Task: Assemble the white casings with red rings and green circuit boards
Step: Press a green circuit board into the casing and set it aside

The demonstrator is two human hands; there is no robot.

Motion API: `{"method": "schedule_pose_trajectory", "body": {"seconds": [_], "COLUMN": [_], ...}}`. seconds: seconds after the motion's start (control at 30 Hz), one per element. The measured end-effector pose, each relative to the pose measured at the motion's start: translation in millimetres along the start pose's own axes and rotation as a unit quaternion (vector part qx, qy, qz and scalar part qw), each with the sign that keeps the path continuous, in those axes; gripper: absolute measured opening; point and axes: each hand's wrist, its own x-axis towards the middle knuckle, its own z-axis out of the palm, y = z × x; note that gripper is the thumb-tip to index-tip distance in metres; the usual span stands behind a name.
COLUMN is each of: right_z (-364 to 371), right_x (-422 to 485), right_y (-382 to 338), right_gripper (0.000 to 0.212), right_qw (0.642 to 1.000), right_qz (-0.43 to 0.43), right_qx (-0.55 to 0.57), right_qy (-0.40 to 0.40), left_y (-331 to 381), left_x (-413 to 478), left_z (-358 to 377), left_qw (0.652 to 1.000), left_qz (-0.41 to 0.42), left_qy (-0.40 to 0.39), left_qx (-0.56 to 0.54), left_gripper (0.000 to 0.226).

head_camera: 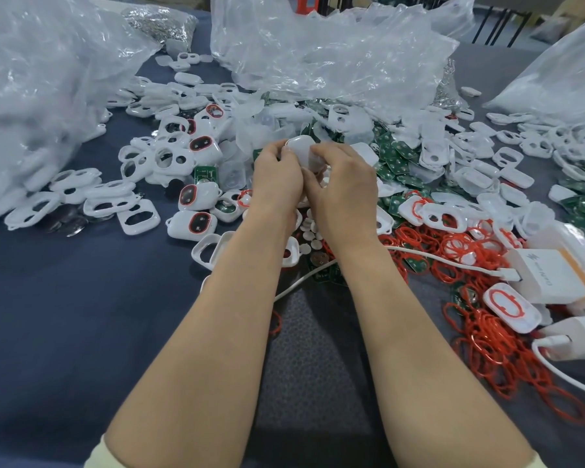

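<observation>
White casing (299, 149) is clamped by left grip (277, 177) and right grip (345, 179), fingers curled round it, over the counter (81, 298), left of the red rings (497, 346).

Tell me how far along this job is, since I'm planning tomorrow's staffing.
Early days. Done: a handful of ringed casings lie left of the hands. In hand: the left hand and right hand grip one white casing together. Left: many empty casings, a heap of loose rings and scattered boards.
</observation>
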Motion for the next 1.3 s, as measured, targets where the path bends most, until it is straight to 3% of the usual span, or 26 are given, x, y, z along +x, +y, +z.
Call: {"method": "schedule_pose_trajectory", "body": {"seconds": [0.2,0.73,0.8,0.87,0.93,1.07,1.13,1.23,1.3], "right_z": [0,9,7,-1,-9,-14,-16,-21,-22], "right_x": [0,-2,-2,2,7,10,9,10,12], "right_y": [-1,-6,-4,0,5,16,18,19,19], "right_gripper": [0.023,0.028,0.026,0.024,0.025,0.031,0.029,0.015,0.01], "right_qw": [1.0,0.995,0.999,0.996,0.978,0.95,0.908,0.813,0.787], "right_qz": [0.004,-0.002,-0.004,0.036,0.095,0.184,0.228,0.263,0.276], "right_qx": [0.0,-0.1,-0.048,0.077,0.187,0.249,0.34,0.509,0.542], "right_qy": [-0.008,0.002,-0.005,-0.016,-0.02,-0.051,-0.091,-0.108,-0.1], "left_y": [0,2,4,6,7,6,8,11,11], "left_x": [-2,-9,-10,-10,-11,-13,-14,-16,-18], "left_z": [-1,-4,-6,-6,-4,1,-1,-2,-2], "left_qw": [0.999,0.996,0.998,0.999,0.998,0.994,0.993,0.99,0.988], "left_qz": [0.022,0.054,0.05,0.039,0.044,0.07,0.076,0.067,0.069], "left_qy": [0.014,-0.005,-0.008,-0.018,-0.039,-0.077,-0.087,-0.117,-0.132], "left_qx": [0.02,0.065,0.033,-0.015,-0.026,-0.015,-0.008,-0.037,-0.043], "left_gripper": [0.016,0.019,0.018,0.015,0.015,0.016,0.016,0.017,0.017]}}
